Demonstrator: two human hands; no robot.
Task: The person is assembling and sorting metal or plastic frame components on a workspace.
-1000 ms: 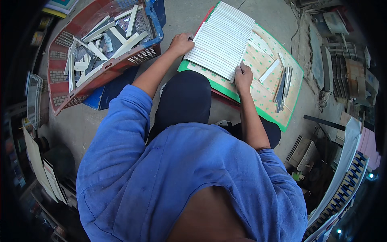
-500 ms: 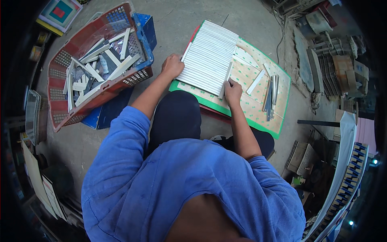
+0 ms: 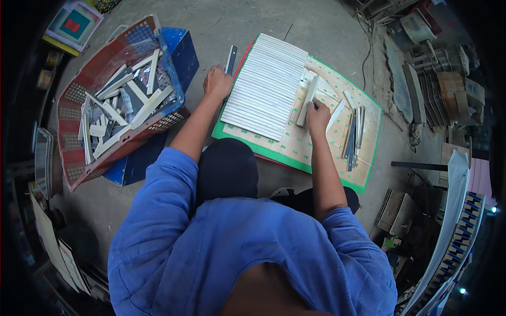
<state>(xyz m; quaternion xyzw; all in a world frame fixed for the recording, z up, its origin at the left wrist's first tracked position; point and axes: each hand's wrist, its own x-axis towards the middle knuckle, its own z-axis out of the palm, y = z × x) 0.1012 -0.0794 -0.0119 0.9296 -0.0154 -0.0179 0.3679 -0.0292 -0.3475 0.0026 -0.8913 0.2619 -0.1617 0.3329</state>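
White narrow strips lie side by side in a tight sheet on a green-edged board before my knees. Just off their left edge, my left hand is closed on a dark grey flat bar with small holes, which points away from me. My right hand grips a pale straight bar over the board, apart from the strips' right edge. To its right lie a loose white strip and a small bunch of dark and light strips.
On my left a red plastic crate, heaped with pale and dark strips, rests on a blue box. Framed panels stand at the far left. Metal parts and cardboard boxes line the right side.
My left hand has moved left off the strips' edge, with the dark bar now showing in it. My right hand has drawn the pale bar rightward, away from the strips.
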